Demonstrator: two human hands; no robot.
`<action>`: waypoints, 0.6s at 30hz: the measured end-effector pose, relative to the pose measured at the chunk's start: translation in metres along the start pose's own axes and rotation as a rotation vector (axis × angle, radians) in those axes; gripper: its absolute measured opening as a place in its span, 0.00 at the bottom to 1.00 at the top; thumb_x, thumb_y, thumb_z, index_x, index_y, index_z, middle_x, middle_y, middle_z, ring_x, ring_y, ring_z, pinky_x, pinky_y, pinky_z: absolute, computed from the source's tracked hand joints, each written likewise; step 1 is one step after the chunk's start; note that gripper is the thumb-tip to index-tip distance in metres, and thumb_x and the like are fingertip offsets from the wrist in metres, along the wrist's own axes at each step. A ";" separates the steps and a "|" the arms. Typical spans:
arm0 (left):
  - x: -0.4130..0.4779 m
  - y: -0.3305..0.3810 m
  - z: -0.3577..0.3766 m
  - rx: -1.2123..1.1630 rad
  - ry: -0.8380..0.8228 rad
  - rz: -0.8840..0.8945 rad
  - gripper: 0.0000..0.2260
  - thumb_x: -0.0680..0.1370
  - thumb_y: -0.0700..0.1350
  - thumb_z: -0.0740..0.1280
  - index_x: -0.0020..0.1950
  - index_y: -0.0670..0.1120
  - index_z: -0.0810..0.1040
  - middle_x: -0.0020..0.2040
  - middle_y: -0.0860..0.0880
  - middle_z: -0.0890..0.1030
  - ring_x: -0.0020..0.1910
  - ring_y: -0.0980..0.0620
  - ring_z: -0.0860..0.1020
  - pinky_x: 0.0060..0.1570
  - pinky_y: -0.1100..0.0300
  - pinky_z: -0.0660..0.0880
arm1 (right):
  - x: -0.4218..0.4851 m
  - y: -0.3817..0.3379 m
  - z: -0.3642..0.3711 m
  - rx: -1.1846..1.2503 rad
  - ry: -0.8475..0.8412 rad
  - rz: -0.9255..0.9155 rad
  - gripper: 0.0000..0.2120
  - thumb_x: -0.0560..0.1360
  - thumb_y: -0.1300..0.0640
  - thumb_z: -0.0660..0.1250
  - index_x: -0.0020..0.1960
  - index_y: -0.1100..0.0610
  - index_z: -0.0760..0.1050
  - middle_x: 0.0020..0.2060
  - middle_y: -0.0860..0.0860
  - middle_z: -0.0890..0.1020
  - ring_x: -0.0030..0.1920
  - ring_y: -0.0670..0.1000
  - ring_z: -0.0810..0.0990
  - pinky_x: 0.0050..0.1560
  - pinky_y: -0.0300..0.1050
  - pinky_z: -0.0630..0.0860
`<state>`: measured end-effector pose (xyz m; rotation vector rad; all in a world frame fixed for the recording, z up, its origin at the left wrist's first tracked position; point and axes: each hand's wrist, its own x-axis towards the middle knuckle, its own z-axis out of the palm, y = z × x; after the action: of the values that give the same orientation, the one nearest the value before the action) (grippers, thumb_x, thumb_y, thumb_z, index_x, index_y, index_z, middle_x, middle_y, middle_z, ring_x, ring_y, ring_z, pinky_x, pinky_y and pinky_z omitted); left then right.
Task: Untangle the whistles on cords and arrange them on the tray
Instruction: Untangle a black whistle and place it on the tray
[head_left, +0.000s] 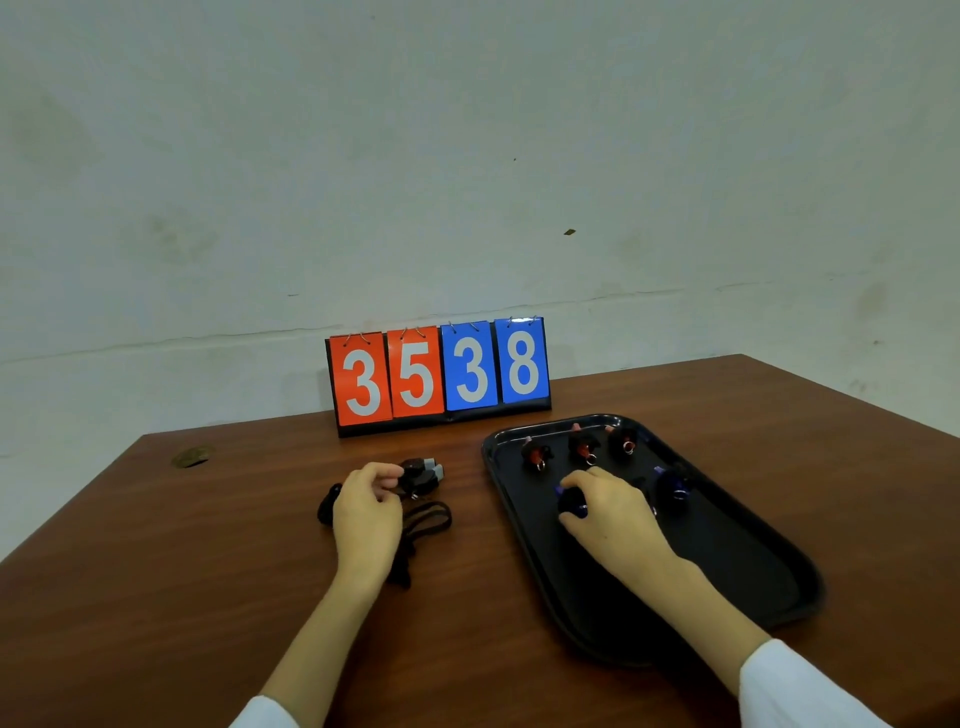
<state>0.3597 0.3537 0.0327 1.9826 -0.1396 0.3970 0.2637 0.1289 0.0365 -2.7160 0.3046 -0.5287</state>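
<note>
Surface (208, 571): brown wood.

Scoreboard (440, 375): at the far edge; red cards read 3 5, blue cards 3 8.

Tray (727, 561): black, on the right of the surface.

Red whistles (584, 448): three, in a row at the tray's far end.

Blue whistle (571, 501): wrapped in dark cord, low over the tray, right hand (613, 512) fingers curled round it.

Second blue whistle (672, 486): on the tray, just right of that hand.

Grey whistles (421, 473): two, on the surface left of the tray, pinched by left hand (366, 512) fingers.

Cords (426, 522): black, looped under the left hand.
</note>
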 end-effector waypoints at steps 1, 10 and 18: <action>0.003 -0.002 -0.001 0.029 -0.039 -0.016 0.15 0.75 0.29 0.60 0.51 0.47 0.78 0.50 0.50 0.77 0.50 0.52 0.77 0.49 0.58 0.76 | 0.000 0.000 -0.002 -0.006 -0.006 -0.006 0.18 0.74 0.53 0.67 0.63 0.51 0.72 0.58 0.47 0.76 0.54 0.48 0.77 0.53 0.40 0.74; 0.024 0.015 -0.038 0.404 -0.689 0.023 0.22 0.75 0.27 0.57 0.38 0.53 0.80 0.52 0.52 0.75 0.54 0.55 0.74 0.50 0.62 0.72 | -0.009 -0.062 -0.015 0.183 -0.072 -0.169 0.12 0.75 0.49 0.65 0.57 0.50 0.76 0.48 0.43 0.79 0.48 0.40 0.75 0.53 0.37 0.74; 0.015 0.018 -0.045 0.603 -0.901 0.158 0.16 0.71 0.33 0.70 0.56 0.48 0.80 0.48 0.52 0.72 0.45 0.54 0.72 0.45 0.62 0.72 | -0.010 -0.122 0.036 0.112 -0.316 -0.169 0.20 0.69 0.41 0.69 0.56 0.51 0.75 0.47 0.47 0.80 0.46 0.47 0.78 0.46 0.42 0.76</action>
<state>0.3596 0.3873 0.0705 2.6248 -0.8251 -0.4453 0.2856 0.2544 0.0490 -2.6738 -0.0370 -0.1487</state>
